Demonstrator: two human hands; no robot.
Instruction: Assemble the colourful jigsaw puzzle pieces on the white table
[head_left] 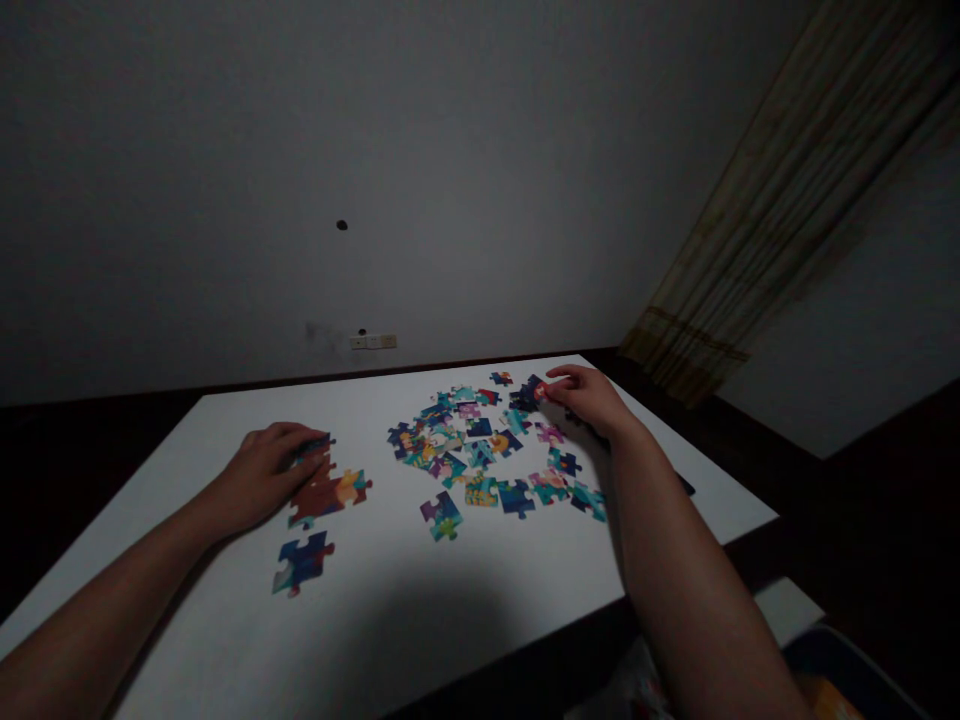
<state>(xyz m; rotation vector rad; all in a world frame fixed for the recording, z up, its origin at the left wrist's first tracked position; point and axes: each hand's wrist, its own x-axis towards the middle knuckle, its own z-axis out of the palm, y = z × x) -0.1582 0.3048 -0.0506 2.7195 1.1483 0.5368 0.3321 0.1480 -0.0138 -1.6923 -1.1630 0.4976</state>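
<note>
Right hand (592,398) is reaching to the far side of the table, at about one o'clock from the table's middle, with thumb and forefinger closing on a dark puzzle piece with a red spot (534,391); the remaining fingers are curling loosely, and the forearm is crossing the right part of the board toward its near right edge. Left hand (264,472) is lying palm down at about nine o'clock, fingers together and slightly bent, pressing on the upper end of a joined cluster of brown and orange pieces (327,494); whether it is gripping a piece cannot be told.

The white table (375,620) is showing its far edge close to the wall and its right edge running diagonally toward four o'clock. A scatter of loose puzzle pieces (480,445) is occupying the centre to one o'clock. A single purple and teal piece (442,515) is lying apart at about six o'clock of that scatter, and a joined blue cluster (304,563) is sitting at seven o'clock, just below the brown cluster. The near half of the table and the far left corner are offering bare surface. A striped curtain (787,220) is hanging at two o'clock, beyond the table's far right corner.
</note>
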